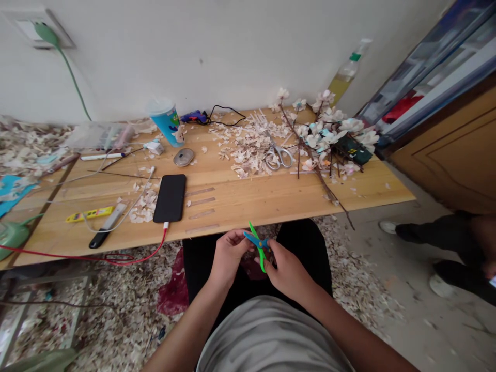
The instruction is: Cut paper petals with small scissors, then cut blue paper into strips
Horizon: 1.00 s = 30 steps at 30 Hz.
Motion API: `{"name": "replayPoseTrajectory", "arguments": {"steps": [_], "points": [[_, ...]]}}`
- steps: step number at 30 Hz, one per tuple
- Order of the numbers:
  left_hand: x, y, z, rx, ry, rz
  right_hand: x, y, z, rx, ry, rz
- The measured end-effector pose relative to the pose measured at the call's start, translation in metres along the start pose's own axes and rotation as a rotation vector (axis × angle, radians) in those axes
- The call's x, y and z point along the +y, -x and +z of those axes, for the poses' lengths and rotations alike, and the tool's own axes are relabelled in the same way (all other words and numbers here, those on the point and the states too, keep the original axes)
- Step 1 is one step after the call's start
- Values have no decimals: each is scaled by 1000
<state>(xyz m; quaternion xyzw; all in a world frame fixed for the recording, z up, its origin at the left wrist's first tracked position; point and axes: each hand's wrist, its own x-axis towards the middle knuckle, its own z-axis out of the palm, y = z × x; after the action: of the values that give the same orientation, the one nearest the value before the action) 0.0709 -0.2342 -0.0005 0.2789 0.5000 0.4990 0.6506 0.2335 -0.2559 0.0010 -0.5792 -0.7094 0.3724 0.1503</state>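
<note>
Just past the table's front edge, above my lap, my right hand is closed on the handles of blue and green scissors, whose blades are spread apart. My left hand is beside the blade tips with thumb and fingers pinched together; what it holds, if anything, is too small to make out. A black phone with a red cable lies on the wooden table, left of my hands. Thin flat strips lie beside the phone.
Branches with white blossoms, grey scissors and pale shavings lie at the back right. A blue cup, a bottle and a yellow cutter are farther out. A person's legs show at right.
</note>
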Motion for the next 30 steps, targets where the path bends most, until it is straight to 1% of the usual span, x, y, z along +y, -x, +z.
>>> {"name": "replayPoseTrajectory", "arguments": {"steps": [3, 7, 11, 16, 24, 30], "points": [[-1, -2, -1, -6, 21, -59, 3, 0, 1, 13, 30, -2], [-2, -3, -2, 0, 10, -39, 5, 1, 1, 9, 23, 3], [-2, -4, -5, -29, -6, -55, 5, 1, -1, 3, 43, 8], [5, -6, -9, -79, -102, -53, 4, 1, -5, 9, 125, -10], [16, -8, -9, -77, -178, -50, 5, -1, -8, 10, 182, -32], [19, -15, -16, -145, -292, -57, 3, -1, -13, -16, 286, -28]]}}
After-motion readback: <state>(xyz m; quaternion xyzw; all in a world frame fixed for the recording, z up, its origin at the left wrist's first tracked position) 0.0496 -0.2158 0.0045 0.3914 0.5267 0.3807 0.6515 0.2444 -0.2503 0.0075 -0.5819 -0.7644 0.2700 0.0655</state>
